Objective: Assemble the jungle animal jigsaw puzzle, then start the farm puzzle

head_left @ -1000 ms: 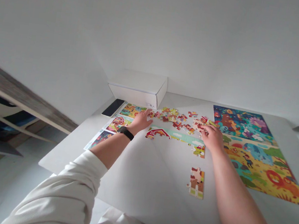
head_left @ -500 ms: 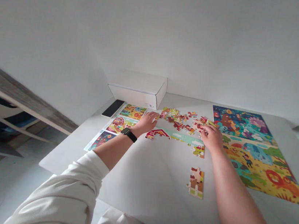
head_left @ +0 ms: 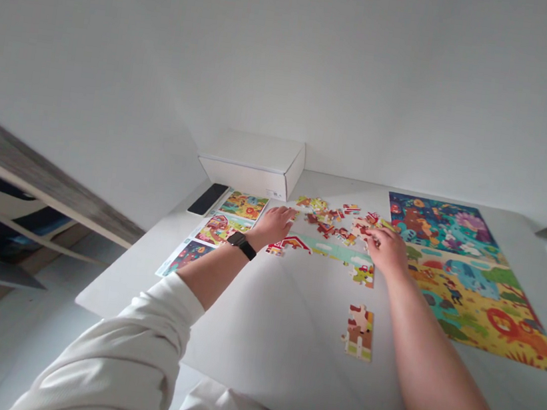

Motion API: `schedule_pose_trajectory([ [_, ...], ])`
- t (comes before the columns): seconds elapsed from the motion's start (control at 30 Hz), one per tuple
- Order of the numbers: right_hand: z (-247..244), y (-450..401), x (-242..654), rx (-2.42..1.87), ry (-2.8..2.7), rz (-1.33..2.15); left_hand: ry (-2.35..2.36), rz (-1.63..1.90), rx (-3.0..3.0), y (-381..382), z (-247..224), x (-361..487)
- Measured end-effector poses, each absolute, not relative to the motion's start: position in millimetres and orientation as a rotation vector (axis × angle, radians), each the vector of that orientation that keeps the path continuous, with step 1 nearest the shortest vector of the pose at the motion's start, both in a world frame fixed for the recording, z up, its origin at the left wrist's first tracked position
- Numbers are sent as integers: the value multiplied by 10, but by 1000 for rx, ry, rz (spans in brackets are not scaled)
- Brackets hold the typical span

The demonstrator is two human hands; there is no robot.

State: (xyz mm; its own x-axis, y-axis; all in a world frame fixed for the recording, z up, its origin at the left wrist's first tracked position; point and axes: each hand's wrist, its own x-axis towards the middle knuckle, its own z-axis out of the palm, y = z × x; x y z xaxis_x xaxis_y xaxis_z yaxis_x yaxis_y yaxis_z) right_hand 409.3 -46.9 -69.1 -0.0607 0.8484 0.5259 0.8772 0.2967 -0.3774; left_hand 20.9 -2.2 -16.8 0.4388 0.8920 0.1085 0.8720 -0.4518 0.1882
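A loose heap of small red-and-yellow cardboard jigsaw pieces (head_left: 331, 223) lies on the pale grey table (head_left: 271, 373), between the open, flat left hand (head_left: 271, 226) and the right hand (head_left: 388, 252), whose curled fingers reach its edge; whether they pinch a piece, I cannot tell. A careless wrist could knock the joined green-and-red barn strip (head_left: 332, 252) out of line.

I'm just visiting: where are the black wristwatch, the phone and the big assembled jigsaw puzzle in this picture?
Black wristwatch (head_left: 242, 245): head view, on the watch where it sits on the wrist.
Phone (head_left: 208, 199): head view, middle of its dark face.
Large jigsaw puzzle (head_left: 465, 277): head view, middle of the picture.
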Motion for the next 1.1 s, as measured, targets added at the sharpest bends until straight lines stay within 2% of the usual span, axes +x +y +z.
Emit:
schedule_pose_trajectory([
  [0.7, -634, -494, 4065, -1537, -1907, -35, 1356, 259, 2728, -154, -184, 1169],
  [1.1, -660, -470, 4068, -1547, -1901, -46, 1576, 294, 2618, -23, -241, 542],
])
